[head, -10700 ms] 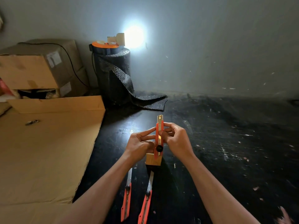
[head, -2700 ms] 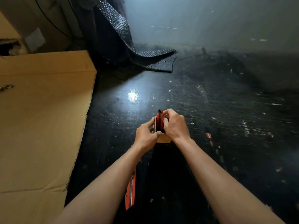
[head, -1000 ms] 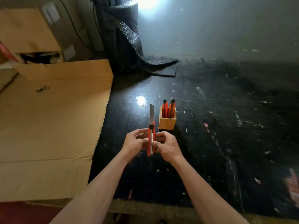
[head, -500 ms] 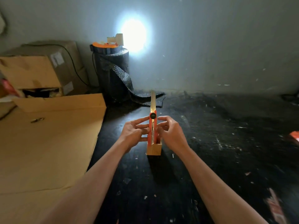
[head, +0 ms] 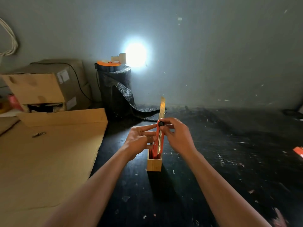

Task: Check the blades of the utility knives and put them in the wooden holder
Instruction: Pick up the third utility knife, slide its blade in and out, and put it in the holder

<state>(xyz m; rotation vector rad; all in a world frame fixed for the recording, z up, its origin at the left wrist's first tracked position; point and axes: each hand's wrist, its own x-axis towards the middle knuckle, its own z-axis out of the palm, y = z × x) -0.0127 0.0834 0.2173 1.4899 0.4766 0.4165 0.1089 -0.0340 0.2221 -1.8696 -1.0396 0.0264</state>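
The left hand (head: 141, 140) pinches the utility knife (head: 159, 138) upright above the wooden holder (head: 154, 164) on the dark surface (head: 213, 161); the right hand (head: 177, 136) grips its slider, seemingly. Light, stiff, sharp-bladed: hold the plastic body. Since half a second ago, little has changed.
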